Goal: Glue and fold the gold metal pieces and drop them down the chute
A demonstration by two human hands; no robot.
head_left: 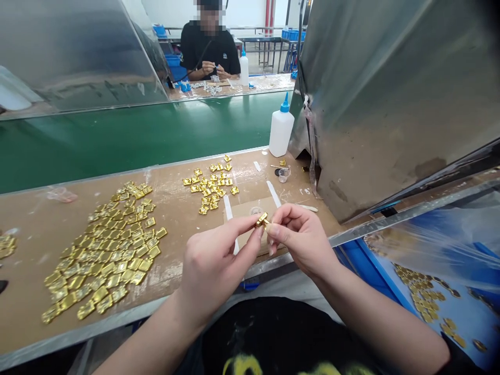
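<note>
Between thumb and forefinger, my left hand [221,255] grips a small shiny gold-coloured metal piece [262,219] over the near edge of the bench. My right hand [299,234] is closed in a pinch at the piece's right end; what its fingertips hold is too small and covered to name. To the left lies a wide spread of flat gold-coloured pieces [113,245], roughly rectangular. Beyond my hands, a smaller scattered group of gold-coloured pieces [211,188] rests on the brown bench top [175,208].
A white bottle with a blue nozzle [281,130] stands at the back right, near small clear cups [283,176]. Behind runs a green belt [136,130]. A metal panel [390,94] rises on the right, above a blue bin [367,265]. Across sits a person [211,49].
</note>
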